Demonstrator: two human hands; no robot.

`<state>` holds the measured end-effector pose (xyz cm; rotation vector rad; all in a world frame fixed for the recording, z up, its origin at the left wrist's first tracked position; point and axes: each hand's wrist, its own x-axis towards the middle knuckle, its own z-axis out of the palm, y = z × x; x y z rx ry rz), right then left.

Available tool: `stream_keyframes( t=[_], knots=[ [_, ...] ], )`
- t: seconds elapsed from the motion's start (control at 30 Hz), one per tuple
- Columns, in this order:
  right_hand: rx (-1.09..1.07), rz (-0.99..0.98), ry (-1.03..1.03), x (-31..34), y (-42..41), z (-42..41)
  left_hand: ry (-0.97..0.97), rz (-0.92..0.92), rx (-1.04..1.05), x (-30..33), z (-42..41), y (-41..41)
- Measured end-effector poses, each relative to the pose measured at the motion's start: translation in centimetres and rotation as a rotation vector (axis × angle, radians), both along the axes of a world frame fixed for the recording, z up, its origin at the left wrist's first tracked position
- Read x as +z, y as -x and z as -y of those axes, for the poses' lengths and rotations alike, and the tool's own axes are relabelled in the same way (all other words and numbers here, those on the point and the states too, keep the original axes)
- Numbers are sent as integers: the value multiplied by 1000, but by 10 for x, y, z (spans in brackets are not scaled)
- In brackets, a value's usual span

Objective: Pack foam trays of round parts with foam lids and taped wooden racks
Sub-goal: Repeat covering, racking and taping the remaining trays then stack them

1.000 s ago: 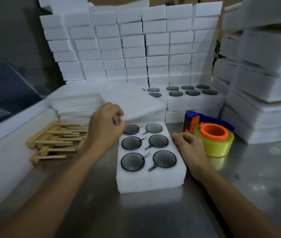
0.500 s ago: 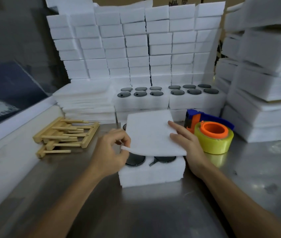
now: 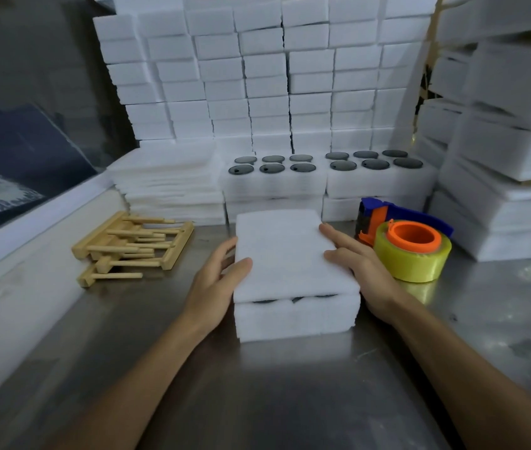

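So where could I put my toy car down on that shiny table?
Bare metal lies in front of the covered foam tray, between the two arms, and right of the tape roll. It's crowded at the back: wooden racks, open trays, foam stacks.

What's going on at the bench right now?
A person is packing a foam tray of round parts. A foam lid lies on the tray, dark parts just visible in the gap at the front. The left hand and right hand rest flat against the lid's sides, squaring it up. Wooden racks lie to the left and a tape dispenser to the right, both untouched. Two open trays wait behind.
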<state>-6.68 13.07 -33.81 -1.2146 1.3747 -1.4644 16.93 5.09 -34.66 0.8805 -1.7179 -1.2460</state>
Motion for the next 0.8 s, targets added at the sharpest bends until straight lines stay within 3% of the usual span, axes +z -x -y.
stream_keyframes(
  t=[0.17, 0.43, 0.8],
  knots=[
    [-18, 52, 1, 0, 2, 0, 14, -26, 3, -2, -5, 5],
    [-69, -60, -5, 0, -8, -3, -56, -70, -29, 0, 1, 6],
    [-19, -50, -68, 0, -14, -2, -46, -97, -52, 16, 6, 5]
  ],
)
